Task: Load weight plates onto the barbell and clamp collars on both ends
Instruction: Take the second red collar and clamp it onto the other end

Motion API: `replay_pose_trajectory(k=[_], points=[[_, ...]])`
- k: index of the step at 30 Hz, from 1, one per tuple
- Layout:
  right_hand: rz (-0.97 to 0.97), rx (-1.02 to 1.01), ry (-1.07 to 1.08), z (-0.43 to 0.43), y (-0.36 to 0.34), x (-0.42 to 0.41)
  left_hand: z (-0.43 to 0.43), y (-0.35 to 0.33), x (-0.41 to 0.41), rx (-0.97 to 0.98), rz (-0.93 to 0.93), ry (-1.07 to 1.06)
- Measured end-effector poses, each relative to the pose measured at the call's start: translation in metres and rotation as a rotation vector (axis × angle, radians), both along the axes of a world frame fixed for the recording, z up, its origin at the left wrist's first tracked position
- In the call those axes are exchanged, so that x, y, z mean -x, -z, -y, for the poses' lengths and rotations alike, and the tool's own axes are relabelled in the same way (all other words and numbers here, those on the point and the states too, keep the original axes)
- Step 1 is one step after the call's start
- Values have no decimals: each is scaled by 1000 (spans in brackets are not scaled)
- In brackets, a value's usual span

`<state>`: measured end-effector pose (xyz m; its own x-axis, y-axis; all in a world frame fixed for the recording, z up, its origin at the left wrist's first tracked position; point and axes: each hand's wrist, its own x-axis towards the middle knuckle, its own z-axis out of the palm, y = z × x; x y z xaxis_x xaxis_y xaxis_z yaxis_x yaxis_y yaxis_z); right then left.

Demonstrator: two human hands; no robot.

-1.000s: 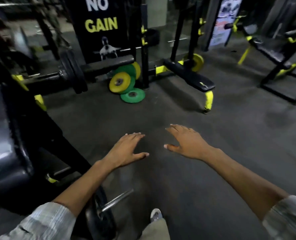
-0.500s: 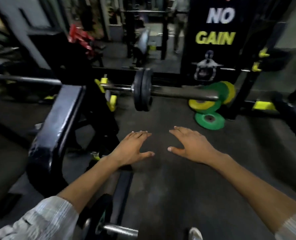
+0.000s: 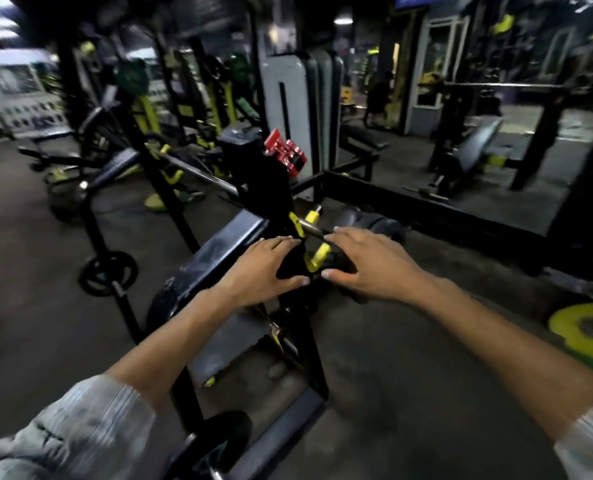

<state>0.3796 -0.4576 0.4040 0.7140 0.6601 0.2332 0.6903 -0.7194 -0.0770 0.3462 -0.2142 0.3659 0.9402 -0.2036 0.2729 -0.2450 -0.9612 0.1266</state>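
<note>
My left hand (image 3: 258, 270) and my right hand (image 3: 367, 265) are stretched out in front of me, palms down, fingers apart, holding nothing. Between and just beyond them is a bench rack's black upright with yellow hooks (image 3: 317, 254) and the steel barbell (image 3: 201, 173) running back to the left across the rack. Two red collars (image 3: 286, 155) sit on top of the rack's upright beyond my hands. A black weight plate (image 3: 108, 273) hangs on a peg at the left. Another black plate (image 3: 215, 445) on a bar end shows at the bottom edge.
A black padded bench (image 3: 215, 254) lies under my left hand. A yellow and green plate (image 3: 589, 332) lies on the floor at the right. Black machine frames (image 3: 409, 199) and other benches fill the back. Dark floor (image 3: 409, 375) spreads under my right arm.
My view has swung left, away from the loaded barbell and the NO GAIN poster, onto the bench rack with the red collars. Both hands stay held out, open and empty.
</note>
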Motion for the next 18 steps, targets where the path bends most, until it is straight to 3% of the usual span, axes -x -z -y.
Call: replay_pose_trajectory(k=[9, 18], points=[[17, -78, -71, -46, -78, -99, -27, -90, -55, 19, 170, -147], [-61, -182, -51, -95, -102, -186, -47, -115, -114, 192, 267, -251]])
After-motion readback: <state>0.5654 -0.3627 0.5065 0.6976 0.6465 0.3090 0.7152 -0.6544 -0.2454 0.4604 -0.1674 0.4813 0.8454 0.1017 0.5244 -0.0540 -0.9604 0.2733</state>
